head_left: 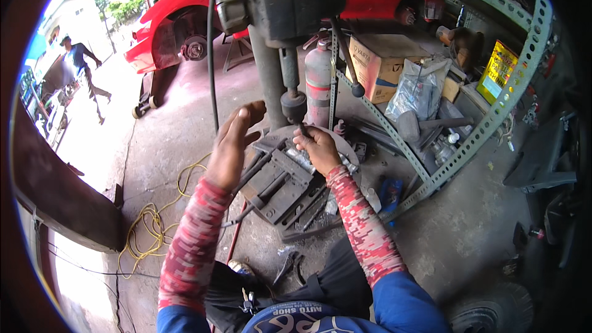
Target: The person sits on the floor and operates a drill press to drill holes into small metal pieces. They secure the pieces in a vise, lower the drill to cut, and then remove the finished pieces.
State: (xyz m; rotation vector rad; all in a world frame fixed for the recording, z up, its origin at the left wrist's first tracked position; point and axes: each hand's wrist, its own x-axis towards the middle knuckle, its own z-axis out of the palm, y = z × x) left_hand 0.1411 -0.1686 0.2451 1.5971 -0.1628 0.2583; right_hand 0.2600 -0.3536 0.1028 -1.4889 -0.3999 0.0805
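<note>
A drill press (pixel 296 9) stands upright before me, its dark chuck (pixel 294 106) pointing down. Just under the chuck, my right hand (pixel 317 150) pinches a short dark drill bit (pixel 302 129) between thumb and fingers. Whether the bit sits inside the chuck jaws I cannot tell. To the left of the chuck, my left hand (pixel 233 145) is raised with fingers stretched out and the thumb apart, holding nothing. Below both hands, a grey machine vise (pixel 280 188) rests on the round press table (pixel 345 142), with metal shavings near it.
A feed lever (pixel 356 89) ends in a ball right of the chuck. Behind stand a red gas cylinder (pixel 318 80), a cardboard box (pixel 382 65), a perforated metal frame (pixel 493 126) and a red car (pixel 166 18). Yellow cord (pixel 151 228) lies left; a person (pixel 83 68) walks outside.
</note>
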